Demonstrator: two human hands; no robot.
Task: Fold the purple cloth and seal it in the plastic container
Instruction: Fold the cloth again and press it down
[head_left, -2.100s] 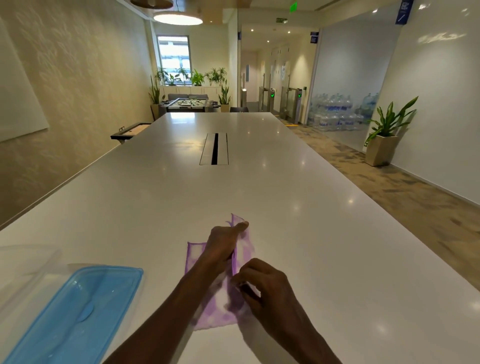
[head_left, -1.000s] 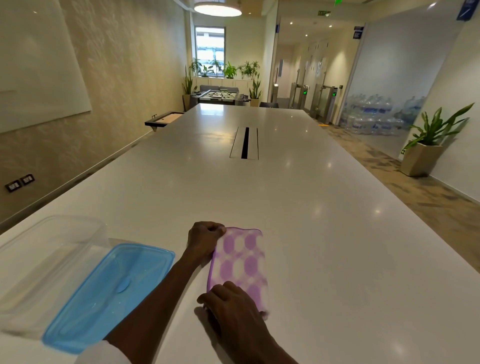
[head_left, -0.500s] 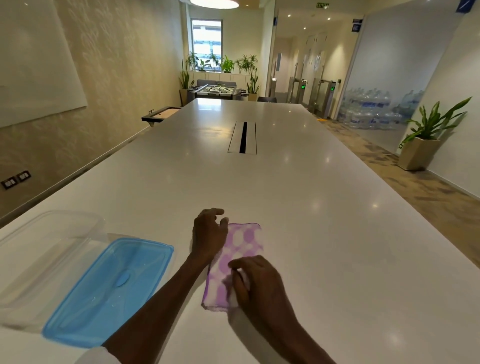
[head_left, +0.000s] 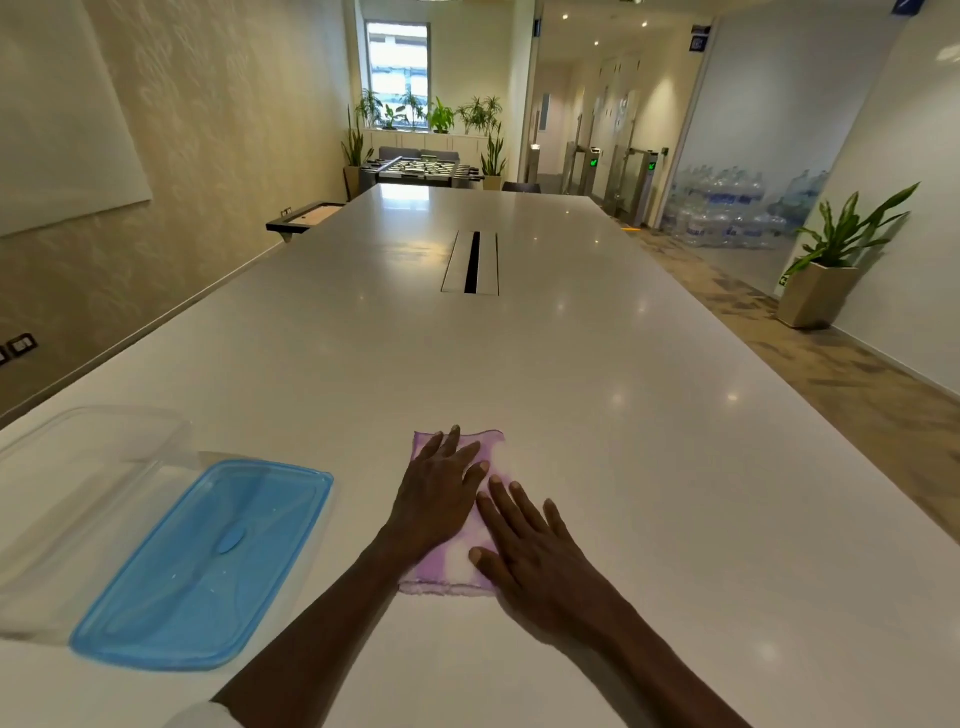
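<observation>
The purple cloth lies folded into a narrow rectangle on the white table, straight in front of me. My left hand lies flat on its far half with the fingers straight. My right hand presses flat on its near right part, fingers spread. Most of the cloth is hidden under both hands. To the left stands the clear plastic container, open, with its blue lid lying beside it on the table.
A cable slot runs down the middle of the long table. The table's right edge drops to a carpeted walkway with a potted plant. A wall runs along the left side.
Both hands went from gripping the cloth's edges to lying flat on it. The cloth now shows its paler side and looks flatter. The camera view dipped slightly toward the table.
</observation>
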